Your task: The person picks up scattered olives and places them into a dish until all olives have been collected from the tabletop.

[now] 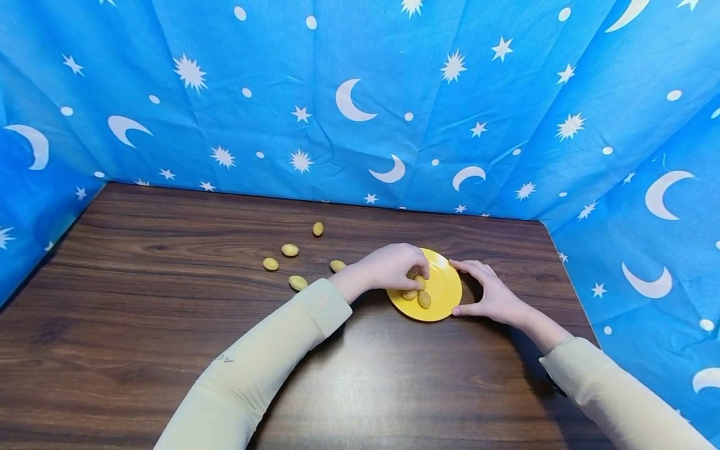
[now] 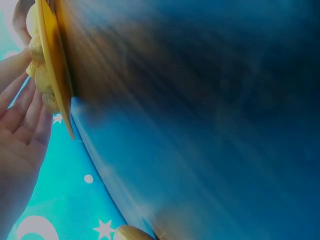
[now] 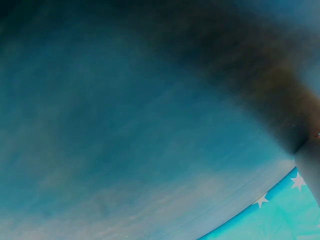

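Observation:
A round yellow plate [image 1: 446,279] lies on the table with several yellow-brown, walnut-like ovals [image 1: 424,299] on its left part. My left hand [image 1: 394,265] reaches over the plate's left rim, its fingers and thumb curled round one of these ovals low over the others. In the left wrist view, the thumb and fingers of the left hand [image 2: 22,120] stand right against the heaped ovals [image 2: 43,77], beside the plate's edge [image 2: 57,65]. My right hand [image 1: 495,297] holds the plate's right rim between spread thumb and fingers. The right wrist view hardly shows that hand.
Several more walnut-like ovals [image 1: 289,250] lie scattered on the dark wood table [image 1: 140,300], left of the plate; some are close to the left forearm [image 1: 287,340]. A blue cloth [image 1: 270,119] with moons and stars hangs along the table's back and sides.

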Demonstrator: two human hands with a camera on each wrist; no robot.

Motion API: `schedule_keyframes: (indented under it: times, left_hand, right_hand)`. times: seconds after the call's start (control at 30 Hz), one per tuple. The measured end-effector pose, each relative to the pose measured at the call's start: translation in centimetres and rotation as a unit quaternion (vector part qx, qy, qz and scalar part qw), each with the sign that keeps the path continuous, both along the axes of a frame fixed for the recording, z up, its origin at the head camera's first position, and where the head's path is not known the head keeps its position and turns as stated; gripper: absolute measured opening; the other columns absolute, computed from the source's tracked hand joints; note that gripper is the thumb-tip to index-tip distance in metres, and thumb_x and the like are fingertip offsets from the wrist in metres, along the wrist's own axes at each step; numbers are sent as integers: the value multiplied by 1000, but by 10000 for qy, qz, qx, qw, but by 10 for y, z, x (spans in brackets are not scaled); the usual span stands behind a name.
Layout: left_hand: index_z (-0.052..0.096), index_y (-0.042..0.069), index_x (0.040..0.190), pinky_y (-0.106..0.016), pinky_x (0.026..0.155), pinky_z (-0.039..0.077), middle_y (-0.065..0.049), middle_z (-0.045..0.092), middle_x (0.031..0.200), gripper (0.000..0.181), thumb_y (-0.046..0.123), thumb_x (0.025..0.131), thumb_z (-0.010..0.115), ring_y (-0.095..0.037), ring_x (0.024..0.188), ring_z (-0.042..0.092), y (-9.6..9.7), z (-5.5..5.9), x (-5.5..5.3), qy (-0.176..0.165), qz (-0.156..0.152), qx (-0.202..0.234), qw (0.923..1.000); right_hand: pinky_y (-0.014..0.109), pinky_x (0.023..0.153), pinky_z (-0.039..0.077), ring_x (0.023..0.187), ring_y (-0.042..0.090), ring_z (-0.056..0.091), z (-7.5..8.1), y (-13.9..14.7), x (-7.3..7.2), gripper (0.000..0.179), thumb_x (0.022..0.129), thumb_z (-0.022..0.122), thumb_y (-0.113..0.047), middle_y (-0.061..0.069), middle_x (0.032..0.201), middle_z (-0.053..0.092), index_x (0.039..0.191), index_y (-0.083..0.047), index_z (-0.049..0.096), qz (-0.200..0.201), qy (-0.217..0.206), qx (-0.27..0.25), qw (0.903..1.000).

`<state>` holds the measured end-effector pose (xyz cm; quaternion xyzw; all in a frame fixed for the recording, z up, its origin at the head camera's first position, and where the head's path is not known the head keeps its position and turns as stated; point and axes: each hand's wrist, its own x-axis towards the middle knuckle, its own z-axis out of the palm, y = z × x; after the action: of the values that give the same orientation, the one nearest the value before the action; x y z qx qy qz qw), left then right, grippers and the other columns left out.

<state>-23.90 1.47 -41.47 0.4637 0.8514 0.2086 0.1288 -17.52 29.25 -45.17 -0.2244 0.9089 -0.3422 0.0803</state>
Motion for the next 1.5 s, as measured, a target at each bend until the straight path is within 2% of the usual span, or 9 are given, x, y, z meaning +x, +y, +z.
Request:
schedule_keyframes:
  times: [0.47, 0.8, 1.07, 1.3, 1.5]
  left_hand:
    - [80, 13, 112, -35, 98, 54, -2, 75, 111, 15, 15, 97, 79, -18, 101, 62, 1, 0, 0, -50, 137, -217, 9997]
    - [79, 13, 112, -34, 97, 55, -2, 76, 113, 15, 15, 97, 78, -18, 103, 66, -7, 6, 0, -34, 162, 3, 9999]
    - [78, 13, 114, -35, 99, 56, -2, 75, 116, 17, 15, 97, 79, -19, 108, 67, -28, 17, -4, -87, 415, 187, 9989]
    - [78, 13, 116, -38, 100, 57, -2, 75, 116, 19, 15, 98, 77, -19, 107, 68, -55, 28, -5, -89, 715, 337, 9968]
    - [78, 13, 115, -41, 102, 56, -2, 75, 116, 17, 15, 98, 77, -20, 110, 68, -78, 33, -6, -55, 919, 324, 9952]
  right_hand:
    - [71, 115, 33, 142, 43, 41, 1, 0, 1, 94, 79, 95, -24, 21, 154, 52, 158, -8, 47, 2, 39, -39, 10000]
    - [71, 114, 34, 141, 42, 42, -1, 1, 0, 95, 79, 95, -24, 20, 154, 52, 158, -8, 47, 30, 54, -58, 10000]
    - [71, 115, 33, 141, 42, 42, -2, 1, 1, 94, 79, 95, -25, 20, 153, 53, 158, -8, 48, 7, 73, -81, 9999]
    - [71, 115, 33, 143, 43, 40, -1, 1, 2, 95, 79, 95, -25, 20, 154, 51, 158, -9, 47, -13, 20, -31, 10000]
    - [72, 115, 33, 144, 43, 40, 1, 0, 1, 95, 79, 95, -25, 20, 155, 51, 159, -9, 46, -10, 4, -3, 10000]
